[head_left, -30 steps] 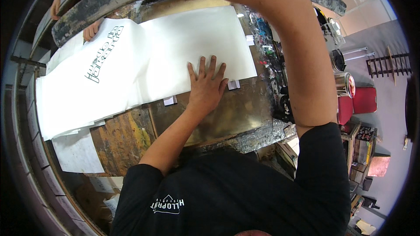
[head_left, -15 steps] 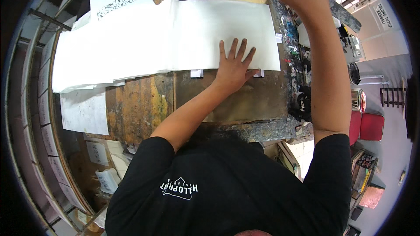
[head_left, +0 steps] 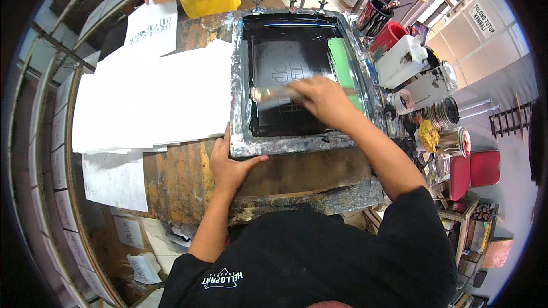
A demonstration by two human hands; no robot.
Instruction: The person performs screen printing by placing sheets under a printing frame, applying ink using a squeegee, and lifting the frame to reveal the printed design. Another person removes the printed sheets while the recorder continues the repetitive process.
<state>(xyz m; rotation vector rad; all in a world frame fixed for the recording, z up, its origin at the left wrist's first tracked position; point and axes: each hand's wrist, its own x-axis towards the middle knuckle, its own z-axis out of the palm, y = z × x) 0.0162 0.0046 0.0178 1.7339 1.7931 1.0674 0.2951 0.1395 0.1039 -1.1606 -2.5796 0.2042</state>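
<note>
Two grips differ on my remote feed: my right hand clenches a blurred squeegee, the screen beneath it, while my left hand, spread and grasping nothing, touches the screen's near-left corner, presumably to steady it

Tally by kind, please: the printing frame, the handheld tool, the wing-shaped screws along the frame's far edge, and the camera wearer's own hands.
Printing frame: 1
Handheld tool, blurred: 1
Wing-shaped screws: 3
Own hands, left hand and right hand: 2
Total: 7
</note>
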